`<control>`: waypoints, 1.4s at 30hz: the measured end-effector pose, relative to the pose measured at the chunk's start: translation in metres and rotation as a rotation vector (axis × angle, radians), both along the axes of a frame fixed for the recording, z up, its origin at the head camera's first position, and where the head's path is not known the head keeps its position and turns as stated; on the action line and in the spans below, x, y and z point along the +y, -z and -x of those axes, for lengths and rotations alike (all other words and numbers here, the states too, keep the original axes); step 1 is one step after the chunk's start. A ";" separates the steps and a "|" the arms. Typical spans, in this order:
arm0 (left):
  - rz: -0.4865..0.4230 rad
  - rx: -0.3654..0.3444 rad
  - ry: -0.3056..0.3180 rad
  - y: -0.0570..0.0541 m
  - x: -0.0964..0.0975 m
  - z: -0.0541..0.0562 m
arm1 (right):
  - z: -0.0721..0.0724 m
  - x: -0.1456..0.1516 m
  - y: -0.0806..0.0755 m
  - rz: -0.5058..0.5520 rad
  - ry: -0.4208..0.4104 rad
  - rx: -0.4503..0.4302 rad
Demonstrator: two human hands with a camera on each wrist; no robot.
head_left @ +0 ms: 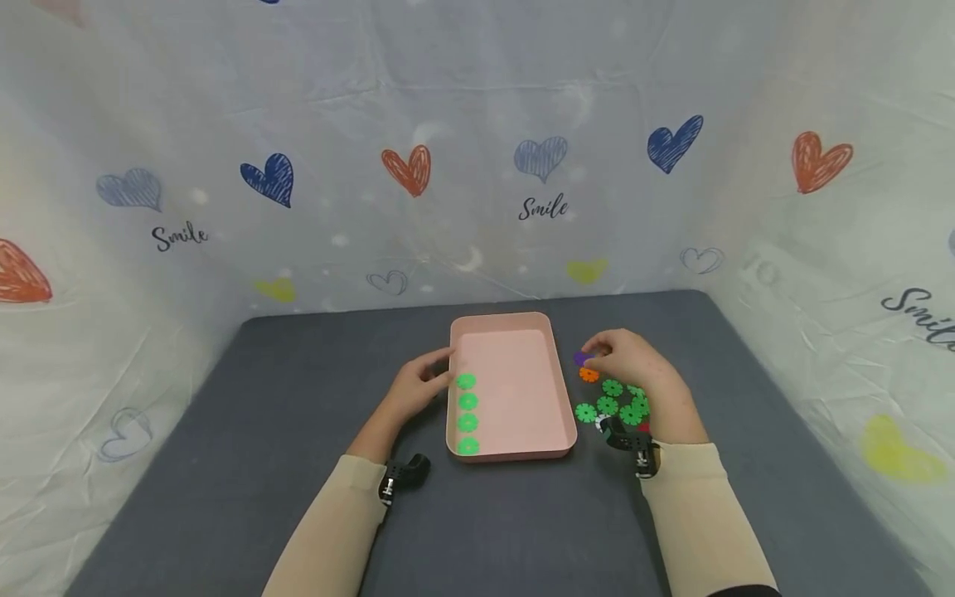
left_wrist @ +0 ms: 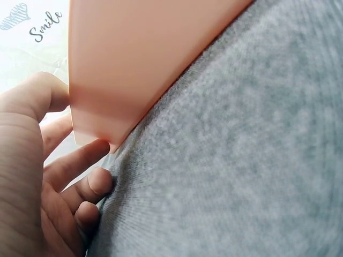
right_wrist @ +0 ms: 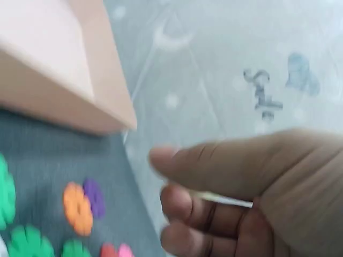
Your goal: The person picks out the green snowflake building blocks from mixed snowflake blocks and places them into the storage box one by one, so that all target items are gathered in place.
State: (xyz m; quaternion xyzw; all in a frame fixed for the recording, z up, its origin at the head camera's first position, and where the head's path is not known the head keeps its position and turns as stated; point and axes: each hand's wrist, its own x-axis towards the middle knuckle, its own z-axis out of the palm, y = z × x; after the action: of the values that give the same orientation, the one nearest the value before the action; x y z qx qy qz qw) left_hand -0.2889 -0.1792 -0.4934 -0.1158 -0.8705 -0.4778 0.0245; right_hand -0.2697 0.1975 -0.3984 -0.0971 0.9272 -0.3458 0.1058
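Observation:
A shallow pink tray (head_left: 515, 390) lies on the grey cloth, with several green flower-shaped discs (head_left: 467, 402) in a column along its left side. My left hand (head_left: 414, 387) touches the tray's left wall with its fingertips, the thumb at the rim in the left wrist view. To the right of the tray my right hand (head_left: 630, 358) hovers over the loose discs. Its fingertips overlap a purple flower disc (head_left: 581, 358) in the head view. The right wrist view shows that purple disc lying against an orange disc (right_wrist: 78, 209), with a bare gap between thumb and fingers.
Loose green flower discs (head_left: 608, 405) lie in a cluster right of the tray, under the right wrist. Near them are red and pink pieces (right_wrist: 109, 250) and a white one. A pale curtain (head_left: 477, 108) printed with hearts stands behind the cloth-covered table (head_left: 298, 398).

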 end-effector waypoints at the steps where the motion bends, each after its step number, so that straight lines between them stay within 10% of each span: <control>1: 0.001 0.002 -0.001 0.000 -0.001 0.000 | 0.001 0.004 0.003 -0.020 0.017 -0.015; 9: 0.029 -0.013 -0.011 0.001 -0.001 0.000 | 0.003 0.021 0.028 -0.137 0.110 -0.161; 20: 0.034 0.001 -0.006 -0.002 0.000 0.001 | 0.007 0.021 0.027 -0.134 0.117 -0.053; 30: 0.028 0.011 -0.004 -0.001 0.000 0.002 | 0.006 -0.007 -0.007 0.129 0.118 0.004; 42: 0.020 0.001 -0.011 0.001 -0.001 0.003 | 0.043 -0.079 -0.013 0.379 -0.006 -0.007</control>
State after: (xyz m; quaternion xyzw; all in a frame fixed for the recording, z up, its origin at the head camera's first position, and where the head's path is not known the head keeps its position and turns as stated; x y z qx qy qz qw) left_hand -0.2922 -0.1800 -0.4939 -0.1116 -0.8757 -0.4690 0.0264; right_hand -0.3132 0.1182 -0.3851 -0.1167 0.8449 -0.5142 0.0897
